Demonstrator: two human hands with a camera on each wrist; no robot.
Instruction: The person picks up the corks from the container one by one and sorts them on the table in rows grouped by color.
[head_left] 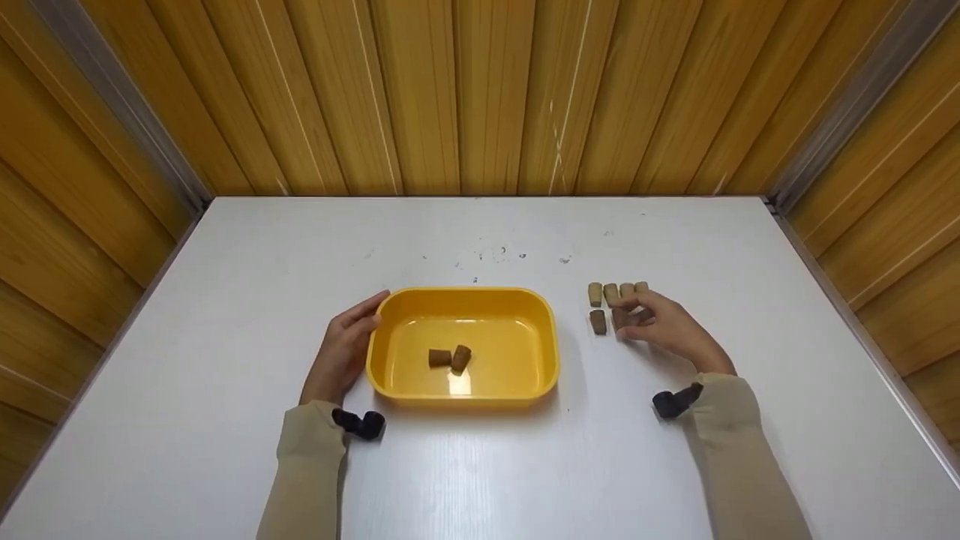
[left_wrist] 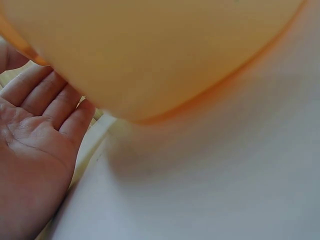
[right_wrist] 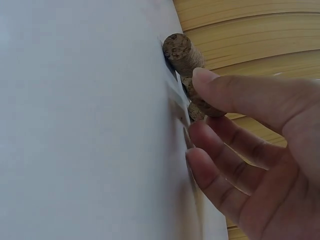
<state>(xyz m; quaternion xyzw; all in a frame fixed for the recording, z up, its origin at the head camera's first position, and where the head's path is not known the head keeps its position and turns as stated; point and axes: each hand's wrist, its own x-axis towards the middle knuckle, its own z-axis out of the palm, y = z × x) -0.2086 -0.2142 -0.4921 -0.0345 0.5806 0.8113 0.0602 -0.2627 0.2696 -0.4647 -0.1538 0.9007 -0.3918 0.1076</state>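
A yellow plastic tub stands on the white table. My left hand holds its left side, with the thumb at the rim and the fingers along the outer wall. In the left wrist view the fingers of that hand reach behind the tub's wall. Two brown corks lie in the tub, touching. To the right of it, my right hand pinches a dark brown cork between thumb and fingers. Another dark cork is just left of that hand.
Behind the right hand is a row of several lighter corks, partly covered by the fingers. Yellow wood-patterned panels rise at the table's back and sides. Black wrist cameras sit at both cuffs.
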